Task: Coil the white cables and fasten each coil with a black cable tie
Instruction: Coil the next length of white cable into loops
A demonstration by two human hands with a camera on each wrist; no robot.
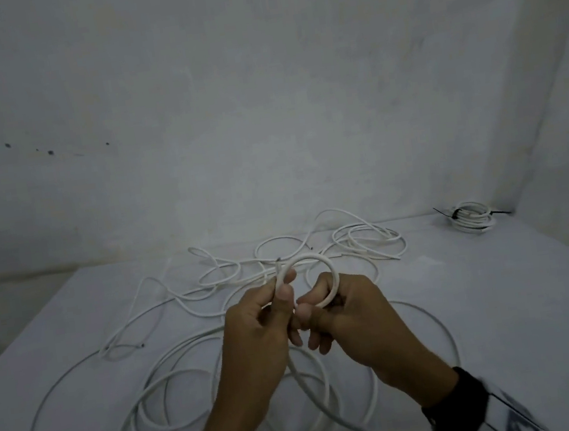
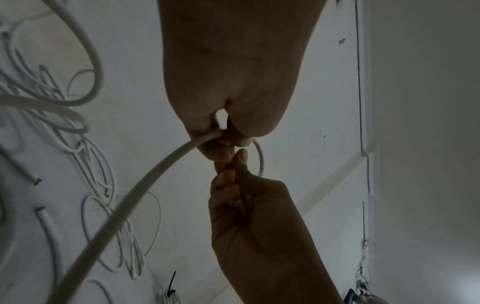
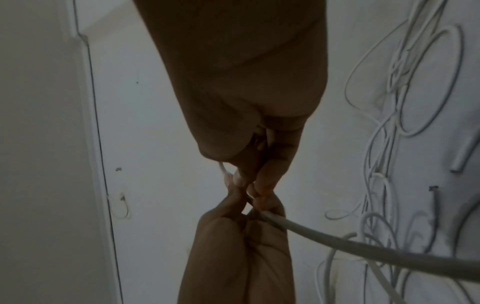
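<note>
Both my hands are raised together over the middle of a white table (image 1: 506, 293), working one thick white cable (image 1: 312, 257). My left hand (image 1: 259, 332) pinches the cable near its cut end between thumb and forefinger, and the end sticks up just past my fingertips. My other left fingers are curled in below. My right hand (image 1: 356, 318) grips the same cable, which arches in a small loop from my left fingertips over to my right hand. My right thumb points left and touches my left hand, and the rest of the fingers are folded under. From the hands the cable drops to the near part of the table and spreads in wide loose rings (image 1: 176, 395).

Farther back lies a tangle of thinner white cables (image 1: 352, 242). At the far right corner sits a finished coil (image 1: 472, 220), bound with a black cable tie (image 1: 455, 215). At the near right edge are dark pieces, too blurred to name.
</note>
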